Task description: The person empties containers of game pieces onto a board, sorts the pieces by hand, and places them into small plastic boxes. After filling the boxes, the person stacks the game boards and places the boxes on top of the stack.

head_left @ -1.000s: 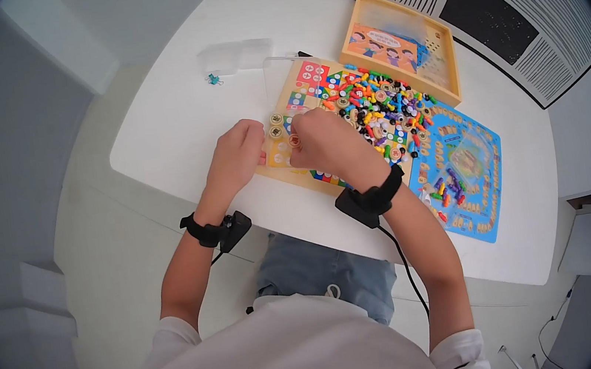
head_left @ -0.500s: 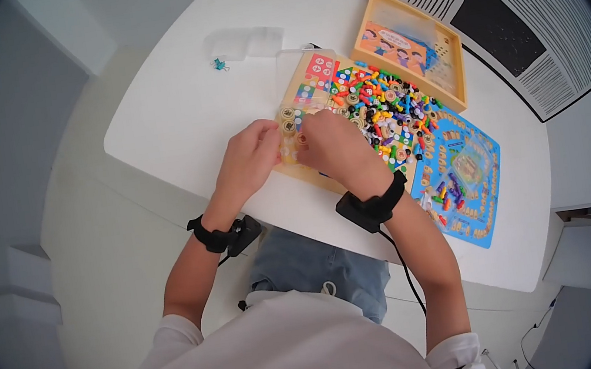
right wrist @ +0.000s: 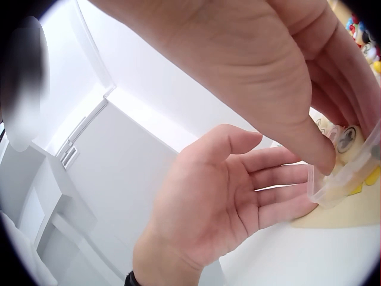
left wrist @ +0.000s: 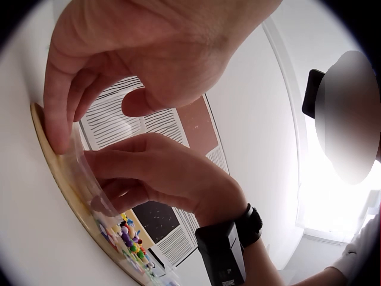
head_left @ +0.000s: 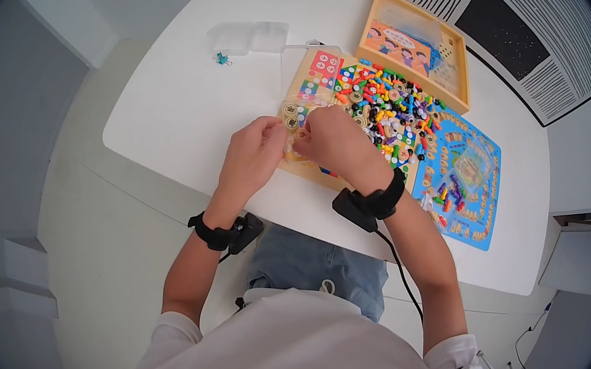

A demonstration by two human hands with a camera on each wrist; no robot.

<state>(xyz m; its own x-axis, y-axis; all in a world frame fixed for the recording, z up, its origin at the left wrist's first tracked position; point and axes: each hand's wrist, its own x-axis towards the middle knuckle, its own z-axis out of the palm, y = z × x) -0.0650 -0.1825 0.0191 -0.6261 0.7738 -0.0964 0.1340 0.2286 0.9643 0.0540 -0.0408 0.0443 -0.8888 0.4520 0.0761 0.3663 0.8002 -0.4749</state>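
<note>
A clear plastic box (head_left: 285,74) lies over the left part of a colourful game board (head_left: 325,174), with round wooden discs (head_left: 290,110) inside near its left edge. My left hand (head_left: 253,159) has its fingers extended, their tips against the box's near-left wall (right wrist: 314,185). My right hand (head_left: 338,143) reaches into the box with bent fingers; in the right wrist view a wooden disc (right wrist: 350,139) sits between its thumb and fingers. The back of the hand hides most of this grip from above.
Small colourful pieces (head_left: 386,109) are heaped right of my right hand. Behind them stands a wooden tray (head_left: 463,71) with a booklet (head_left: 397,46). A blue board (head_left: 483,223) lies at the right. Clear containers (head_left: 250,37) and a teal clip (head_left: 222,59) are at the back left.
The board, box and tray have shifted slightly right in the head view. My left hand has moved slightly right with them; my right hand stays at the box.
</note>
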